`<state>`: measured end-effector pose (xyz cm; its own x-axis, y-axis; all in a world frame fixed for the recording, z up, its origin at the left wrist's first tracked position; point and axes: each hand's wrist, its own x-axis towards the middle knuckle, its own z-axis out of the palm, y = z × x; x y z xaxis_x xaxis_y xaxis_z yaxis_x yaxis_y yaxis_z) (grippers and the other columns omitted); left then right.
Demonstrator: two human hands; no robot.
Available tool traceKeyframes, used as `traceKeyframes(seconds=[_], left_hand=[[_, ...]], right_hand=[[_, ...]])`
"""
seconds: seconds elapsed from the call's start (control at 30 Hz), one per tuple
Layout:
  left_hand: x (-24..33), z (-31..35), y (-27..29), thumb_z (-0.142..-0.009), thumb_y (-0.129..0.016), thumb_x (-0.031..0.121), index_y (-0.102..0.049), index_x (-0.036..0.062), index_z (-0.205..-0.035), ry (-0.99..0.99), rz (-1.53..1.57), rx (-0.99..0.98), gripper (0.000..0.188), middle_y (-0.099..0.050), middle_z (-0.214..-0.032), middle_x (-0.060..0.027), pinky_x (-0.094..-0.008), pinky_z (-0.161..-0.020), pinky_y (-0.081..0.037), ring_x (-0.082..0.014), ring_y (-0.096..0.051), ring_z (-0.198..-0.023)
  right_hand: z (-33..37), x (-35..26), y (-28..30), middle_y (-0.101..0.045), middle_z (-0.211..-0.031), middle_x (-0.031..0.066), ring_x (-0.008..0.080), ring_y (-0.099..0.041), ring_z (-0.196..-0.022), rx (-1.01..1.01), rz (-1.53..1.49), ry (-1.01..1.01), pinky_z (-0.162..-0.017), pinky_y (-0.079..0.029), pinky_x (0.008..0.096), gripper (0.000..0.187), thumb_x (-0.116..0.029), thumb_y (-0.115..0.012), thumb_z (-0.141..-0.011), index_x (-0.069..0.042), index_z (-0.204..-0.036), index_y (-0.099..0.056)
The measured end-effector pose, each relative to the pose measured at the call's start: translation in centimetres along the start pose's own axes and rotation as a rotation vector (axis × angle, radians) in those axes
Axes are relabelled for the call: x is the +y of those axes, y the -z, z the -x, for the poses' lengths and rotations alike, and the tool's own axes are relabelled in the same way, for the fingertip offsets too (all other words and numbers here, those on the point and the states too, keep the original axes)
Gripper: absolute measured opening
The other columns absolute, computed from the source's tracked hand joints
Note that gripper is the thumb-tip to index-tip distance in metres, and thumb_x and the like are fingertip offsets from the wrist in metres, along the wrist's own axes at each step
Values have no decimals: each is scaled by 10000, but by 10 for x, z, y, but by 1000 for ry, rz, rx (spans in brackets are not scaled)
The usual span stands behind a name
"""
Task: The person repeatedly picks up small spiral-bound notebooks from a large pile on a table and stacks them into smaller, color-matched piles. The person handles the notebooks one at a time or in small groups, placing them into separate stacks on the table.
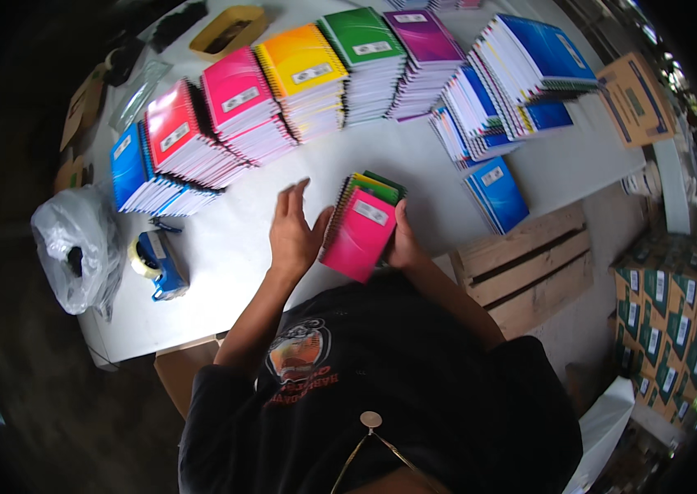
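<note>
A small stack of spiral notebooks (361, 235) is in my right hand (402, 240), whose thumb lies along the right edge. On top is a pink cover with a white label; yellow and green covers stick out behind it. My left hand (292, 230) is open at the stack's spiral side, its fingers stretched out. I cannot tell whether its thumb touches the coils. Beyond my hands, piles of notebooks stand in a curved row: blue (129, 169), red (174, 130), pink (237, 92), yellow (300, 64), green (362, 43) and purple (425, 39).
Taller blue notebook piles (542, 49) and a low blue stack (496, 196) are at the right of the white table (225, 272). At left are a tape dispenser (163, 263) and a plastic bag (76, 247). A wooden pallet (525, 263) and patterned boxes (661, 321) are at right.
</note>
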<state>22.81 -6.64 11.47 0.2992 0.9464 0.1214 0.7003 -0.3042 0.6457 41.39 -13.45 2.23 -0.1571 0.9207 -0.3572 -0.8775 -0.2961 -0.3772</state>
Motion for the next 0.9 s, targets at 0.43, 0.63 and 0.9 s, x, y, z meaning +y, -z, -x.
traceKeyframes(seconds=[0.43,0.63,0.9], left_hand=[[-7,-48,119,-790,-706,110,-650,184,-1123,-522,-540,692,346,-643,-1153,-4,-374,-1009,-306,-190,-561,-1138],[-9,-67,116,-791,-577,-11,-600,103,-1202,-273,-407,611,428,-630,-1186,-86,-371,-967,-390,-248,-588,-1106],[34,2,27,-737,-754,276,-647,93,-1104,-683,-94,-157,424,-632,-1127,-93,-392,-902,-437,-247,-591,-1043]], right_hand=[[-1,-14,-19,-615,-1151,128,242,-600,-1054,72,58,-54,-944,-465,414,429,-350,-484,-953,-44,-1254,-497],[-7,-18,-29,-575,-1220,133,238,-571,-1110,9,68,-87,-965,-453,412,512,-426,-469,-952,-54,-1305,-458],[-2,-20,-25,-553,-1241,147,265,-563,-1126,-132,-65,-59,-962,-459,445,562,-434,-514,-927,-56,-1331,-417]])
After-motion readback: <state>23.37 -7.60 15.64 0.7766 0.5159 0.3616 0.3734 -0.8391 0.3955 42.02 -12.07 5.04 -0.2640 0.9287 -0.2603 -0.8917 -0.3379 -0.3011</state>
